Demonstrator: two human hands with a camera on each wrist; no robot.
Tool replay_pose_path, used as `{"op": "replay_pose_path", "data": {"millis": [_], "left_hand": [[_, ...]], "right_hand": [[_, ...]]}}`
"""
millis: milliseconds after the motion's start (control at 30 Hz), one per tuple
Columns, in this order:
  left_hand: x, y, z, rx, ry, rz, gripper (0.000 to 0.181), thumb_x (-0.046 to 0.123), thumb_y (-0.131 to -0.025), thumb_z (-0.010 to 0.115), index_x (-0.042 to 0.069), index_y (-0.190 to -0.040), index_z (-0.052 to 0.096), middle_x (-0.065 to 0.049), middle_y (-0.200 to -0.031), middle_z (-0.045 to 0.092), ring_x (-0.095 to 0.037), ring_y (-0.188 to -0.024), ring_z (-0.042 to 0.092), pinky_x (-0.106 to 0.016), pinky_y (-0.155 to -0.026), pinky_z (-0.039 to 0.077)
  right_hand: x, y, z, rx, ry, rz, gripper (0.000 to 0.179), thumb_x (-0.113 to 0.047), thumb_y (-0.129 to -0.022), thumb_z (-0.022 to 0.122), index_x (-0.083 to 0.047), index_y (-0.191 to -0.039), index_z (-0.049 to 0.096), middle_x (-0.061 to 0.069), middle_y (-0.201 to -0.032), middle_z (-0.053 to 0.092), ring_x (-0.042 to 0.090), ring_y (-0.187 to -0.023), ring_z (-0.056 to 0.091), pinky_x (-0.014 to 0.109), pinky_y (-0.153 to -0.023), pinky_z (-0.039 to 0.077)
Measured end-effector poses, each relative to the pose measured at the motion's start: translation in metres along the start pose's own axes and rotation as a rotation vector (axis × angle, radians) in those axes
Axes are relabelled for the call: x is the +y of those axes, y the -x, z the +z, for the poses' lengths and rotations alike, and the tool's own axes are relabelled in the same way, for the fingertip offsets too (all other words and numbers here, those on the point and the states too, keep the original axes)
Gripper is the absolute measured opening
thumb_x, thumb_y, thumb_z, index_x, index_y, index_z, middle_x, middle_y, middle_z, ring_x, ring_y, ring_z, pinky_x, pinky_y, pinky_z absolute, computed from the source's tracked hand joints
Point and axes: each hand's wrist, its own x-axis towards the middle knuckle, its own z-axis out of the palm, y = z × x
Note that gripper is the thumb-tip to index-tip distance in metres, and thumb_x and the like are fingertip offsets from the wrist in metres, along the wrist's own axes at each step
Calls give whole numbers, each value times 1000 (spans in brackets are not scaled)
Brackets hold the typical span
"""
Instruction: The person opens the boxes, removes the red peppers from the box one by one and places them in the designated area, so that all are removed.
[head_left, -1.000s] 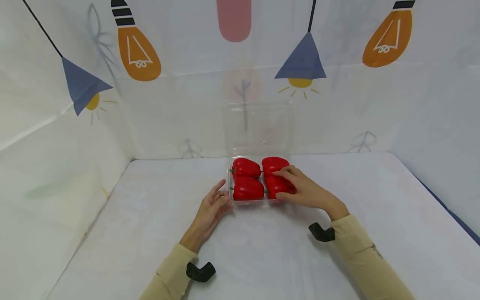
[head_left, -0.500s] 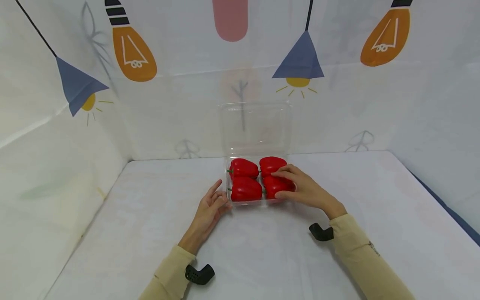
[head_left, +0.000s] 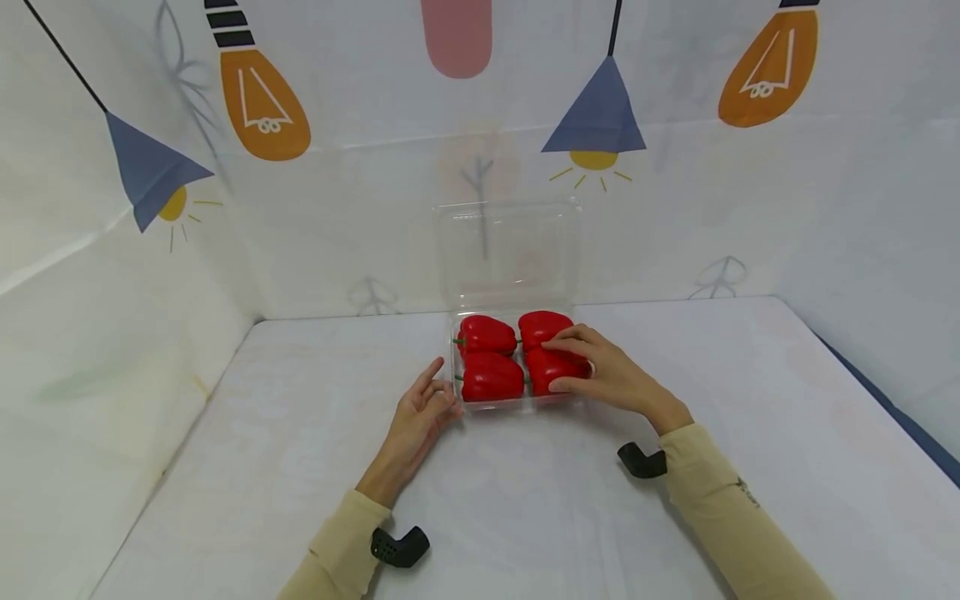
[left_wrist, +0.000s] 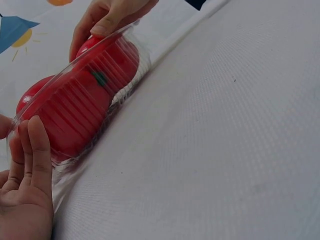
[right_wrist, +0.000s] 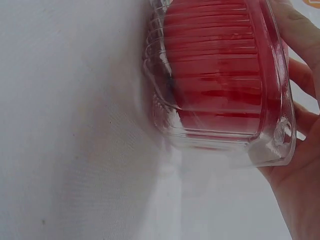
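Note:
A clear plastic clamshell box [head_left: 491, 406] holds several red bell peppers in two rows, its lid [head_left: 517, 250] standing raised at the back. My right hand [head_left: 618, 375] grips the front right bell pepper [head_left: 546, 371], thumb at its near side and fingers over the far side. That pepper sits within the box's right half. My left hand [head_left: 412, 421] touches the box's front left corner with relaxed, mostly straight fingers. In the left wrist view its fingertips [left_wrist: 37, 125] lie against the ribbed wall. Red shows through the box wall [right_wrist: 215, 90] in the right wrist view.
A white cloth [head_left: 495, 500] covers the table, whose back edge meets a white curtain [head_left: 360, 208] printed with lamps and bulbs. Black curved pieces [head_left: 400, 547] stick out from both sleeves. The back left bell pepper [head_left: 487, 335] and front left bell pepper [head_left: 491, 377] lie beside each other.
The head view has shifted slightly, so the scene sits a little further left. Both hands, the box and the peppers keep nearly the same places.

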Motion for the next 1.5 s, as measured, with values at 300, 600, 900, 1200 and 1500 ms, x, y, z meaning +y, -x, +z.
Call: {"op": "replay_pose_path", "data": {"millis": [300,600,900,1200,1500], "left_hand": [[-1,0,1,10,-10,13,67,-1,-94,51,12,-151,17,3,-96,51,-9,-80,58,-23,-82,55],[-2,-1,1,36,-23,49,70,1,-92,56,13,-150,20,2,-95,51,-9,-75,60,-24,-81,56],[-2,-1,1,54,-53,29,68,1,-92,56,14,-150,22,3,-94,50,-8,-75,60,-26,-83,56],[0,0,2,33,-46,31,69,2,-92,56,13,-150,22,2,-95,50,-6,-77,60,-25,-84,55],[-1,0,2,37,-39,48,67,-2,-92,54,11,-150,23,2,-93,49,-6,-77,57,-23,-80,56]], "right_hand": [[2,0,0,-9,-21,-13,57,-45,-79,72,-23,-128,56,-4,-130,44,21,-126,39,37,-88,54],[1,1,-3,-51,-68,-1,58,-42,-76,76,-26,-128,55,-5,-132,43,23,-127,38,41,-87,54],[-1,1,-4,-36,-66,-26,52,-39,-78,75,-27,-125,57,-5,-131,44,23,-126,38,42,-86,54],[-3,1,-6,-14,-52,-45,48,-32,-80,75,-23,-125,58,-4,-131,44,23,-126,38,43,-86,55],[-6,2,-6,9,1,-85,47,-31,-81,74,-23,-124,58,-4,-131,45,20,-125,39,40,-86,54]]}}
